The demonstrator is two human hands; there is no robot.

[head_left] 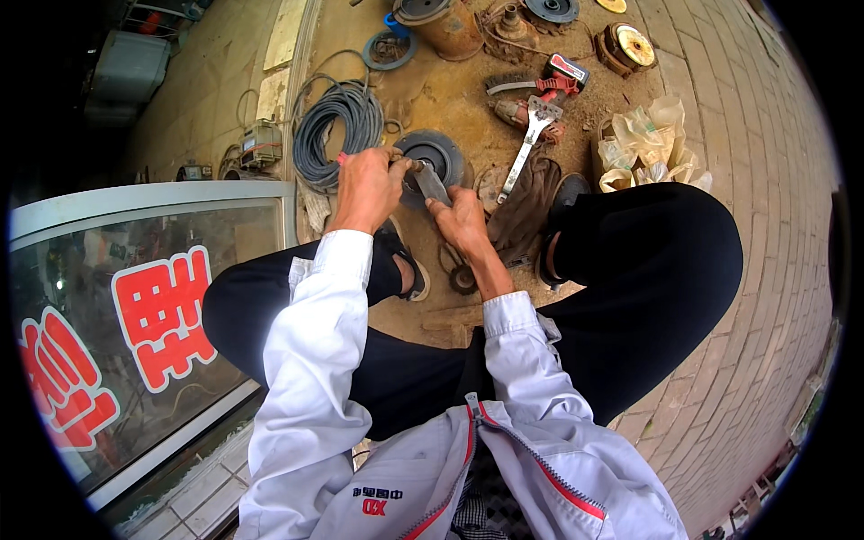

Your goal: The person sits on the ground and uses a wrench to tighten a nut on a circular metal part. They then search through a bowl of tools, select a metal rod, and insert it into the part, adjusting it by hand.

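Note:
My right hand [461, 219] is closed around a flat grey metal blade [433, 184], its far end pointing up and left. My left hand [367, 189] is closed in a pinch on a small brownish part near the tip of that blade; its kind is too small to tell. Both hands are over a dark round disc-shaped part [447, 149] with a raised rim, set on the ground between my feet. The hands and blade hide part of its middle.
A coil of grey hose [337, 121] lies left, beside a glass door [180, 220]. Ahead stand a rusty housing [452, 36] and other round parts. A red-and-black power tool [562, 76], a metal-handled brush [526, 148], a dark cloth [529, 211] and a crumpled plastic bag [655, 144] lie right.

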